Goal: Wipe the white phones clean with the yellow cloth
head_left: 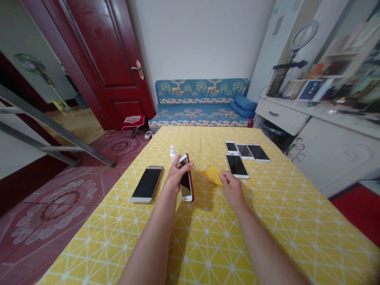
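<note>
My left hand [175, 174] grips a white-fronted smartphone [186, 184] with a red case edge, tilted up over the table, thumb across its upper screen. In my right hand [233, 188] a yellow cloth [213, 175] is pinched between thumb and fingers, held a little to the right of that phone. A small white bottle [173, 151] stands just beyond my left hand. To the left lies a large smartphone [147, 185], dark screen up. On the right, several white-framed phones lie close together, the nearest phone [236, 165] just past my right hand.
The table [208, 241] wears a yellow cloth with white lines. Behind it stands a blue patterned sofa [196, 111]. A white cabinet [335, 138] flanks the right side, and a metal ladder-like frame [56, 130] stands on the left.
</note>
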Tool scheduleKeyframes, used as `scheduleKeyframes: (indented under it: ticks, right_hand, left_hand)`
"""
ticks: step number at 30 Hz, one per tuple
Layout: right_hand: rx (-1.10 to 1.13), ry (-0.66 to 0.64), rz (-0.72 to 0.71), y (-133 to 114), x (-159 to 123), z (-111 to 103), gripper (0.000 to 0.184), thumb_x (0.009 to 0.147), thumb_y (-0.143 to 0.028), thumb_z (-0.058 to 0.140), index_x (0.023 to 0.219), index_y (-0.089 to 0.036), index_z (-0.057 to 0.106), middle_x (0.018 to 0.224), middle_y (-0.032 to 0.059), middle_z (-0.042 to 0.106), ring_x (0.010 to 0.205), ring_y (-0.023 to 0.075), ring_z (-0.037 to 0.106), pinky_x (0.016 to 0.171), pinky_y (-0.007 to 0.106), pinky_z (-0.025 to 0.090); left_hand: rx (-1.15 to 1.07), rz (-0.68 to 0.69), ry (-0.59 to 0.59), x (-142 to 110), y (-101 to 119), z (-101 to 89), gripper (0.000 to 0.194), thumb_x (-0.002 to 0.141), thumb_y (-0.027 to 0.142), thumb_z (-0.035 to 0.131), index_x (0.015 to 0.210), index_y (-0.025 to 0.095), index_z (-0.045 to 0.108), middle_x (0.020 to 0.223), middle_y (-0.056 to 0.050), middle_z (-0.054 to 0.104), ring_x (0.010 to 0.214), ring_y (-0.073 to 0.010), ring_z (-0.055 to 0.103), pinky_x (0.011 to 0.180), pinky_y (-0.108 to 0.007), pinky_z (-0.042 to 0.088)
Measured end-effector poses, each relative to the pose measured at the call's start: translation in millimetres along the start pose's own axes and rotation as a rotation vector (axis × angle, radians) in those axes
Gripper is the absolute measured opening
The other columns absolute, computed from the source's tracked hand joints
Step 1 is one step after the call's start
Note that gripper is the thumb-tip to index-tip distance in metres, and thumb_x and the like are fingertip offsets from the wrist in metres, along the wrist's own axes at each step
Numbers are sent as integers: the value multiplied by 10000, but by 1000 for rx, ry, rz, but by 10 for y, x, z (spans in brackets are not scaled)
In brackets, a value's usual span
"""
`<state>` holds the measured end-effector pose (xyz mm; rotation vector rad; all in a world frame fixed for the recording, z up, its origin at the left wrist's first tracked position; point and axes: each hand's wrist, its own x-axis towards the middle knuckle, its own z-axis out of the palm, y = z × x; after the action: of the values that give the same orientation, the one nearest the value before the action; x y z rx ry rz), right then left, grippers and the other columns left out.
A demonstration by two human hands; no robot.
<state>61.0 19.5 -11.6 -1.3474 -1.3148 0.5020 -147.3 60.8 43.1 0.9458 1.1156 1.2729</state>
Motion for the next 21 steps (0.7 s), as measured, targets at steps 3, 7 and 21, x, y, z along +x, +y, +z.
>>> scheduleKeyframes:
  ticks: [3, 7, 21]
  right_hand:
    - [89, 110, 85, 41, 16, -12, 314, 791, -477, 568, 803, -173, 645, 714, 25, 636, 670, 184, 551, 630, 292, 428]
    - [243, 173, 216, 103, 28, 9, 404, 749, -561, 596, 818, -165, 638, 703, 29, 653, 655, 193, 583, 568, 284, 448]
    - [647, 184, 427, 98, 45, 38, 460, 612, -374, 769, 1015, -193, 640, 963, 46, 723, 800, 218, 684, 668, 326, 545]
  left_hand:
    - [-274, -238, -68, -61, -41, 140, 466, 642, 316, 819, 1047, 183, 631, 710, 8, 650, 537, -100, 584, 529, -204, 447]
    - [-498, -499, -48, -66, -101, 202, 161, 755, 234, 729, 841, 151, 621, 550, 19, 589, 414, -98, 530, 439, -204, 427]
    - [-793, -601, -171, 15, -355, 307, 362, 888, 289, 393, 1071, 56, 602, 747, -112, 706, 743, -238, 695, 886, -435, 506]
